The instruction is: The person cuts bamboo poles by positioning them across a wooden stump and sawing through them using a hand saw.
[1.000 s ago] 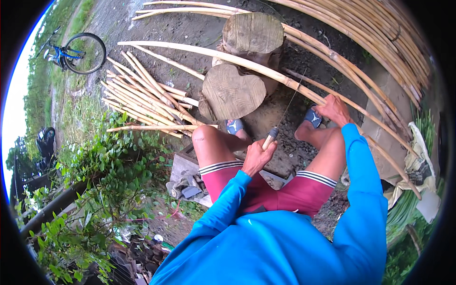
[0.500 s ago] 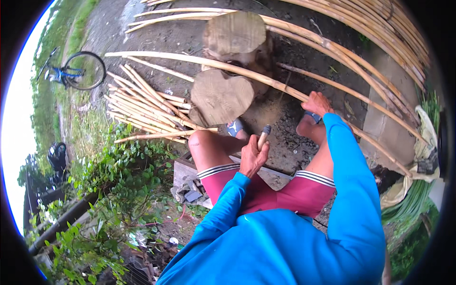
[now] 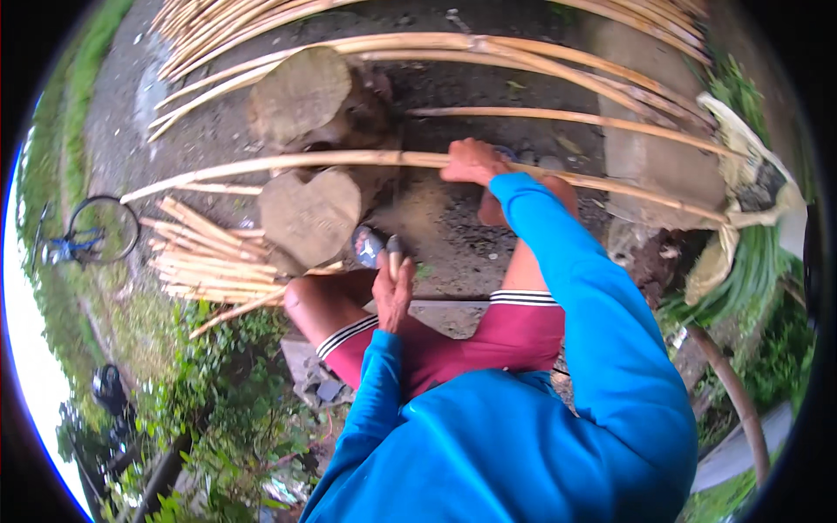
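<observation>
The right hand has slid further along the long pale bamboo strip lying across the heart-shaped wooden chopping block, gripping it; the left hand, nearer than the block, clasps a knife handle, seemingly between cuts; next likely needs steadying before splitting.

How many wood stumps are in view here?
2. One stump stands farther off, near the top left by the stacked poles. The other stump is nearer, just under the long pole that the right hand grips. More may be hidden by the body.
</observation>
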Available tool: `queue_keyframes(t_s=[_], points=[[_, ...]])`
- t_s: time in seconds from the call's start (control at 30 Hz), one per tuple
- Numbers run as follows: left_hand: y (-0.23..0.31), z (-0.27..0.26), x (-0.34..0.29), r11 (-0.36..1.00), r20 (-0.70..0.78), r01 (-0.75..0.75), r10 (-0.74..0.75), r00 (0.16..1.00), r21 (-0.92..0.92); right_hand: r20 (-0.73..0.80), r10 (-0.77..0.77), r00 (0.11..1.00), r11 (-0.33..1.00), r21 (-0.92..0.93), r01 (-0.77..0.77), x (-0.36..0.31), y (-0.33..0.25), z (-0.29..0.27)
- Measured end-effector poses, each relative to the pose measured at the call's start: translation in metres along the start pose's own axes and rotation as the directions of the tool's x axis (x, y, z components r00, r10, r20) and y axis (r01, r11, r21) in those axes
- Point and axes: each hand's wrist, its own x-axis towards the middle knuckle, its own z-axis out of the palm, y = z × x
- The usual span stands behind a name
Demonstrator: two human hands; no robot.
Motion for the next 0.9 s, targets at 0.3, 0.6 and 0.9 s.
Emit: queue_keyframes(t_s=[0.3, 0.6, 0.9], points=[[0.059, -0.031, -0.014, 0.968, 0.002, 0.031, -0.033, 0.999, 0.251, 0.024, -0.043, 0.999, 0.999, -0.009, 0.043, 0.014, 0.005, 0.008], [0.048, -0.032, -0.016, 0.995, -0.017, -0.008, 0.009, 1.000, 0.103, 0.265, -0.121, 0.957, 0.963, 0.265, 0.048, 0.012, -0.003, -0.014], [0.053, -0.032, -0.024, 0.965, -0.118, -0.163, 0.190, 0.975, 0.204, 0.265, -0.057, 0.963, 0.980, 0.200, 0.003, 0.016, 0.006, 0.005]])
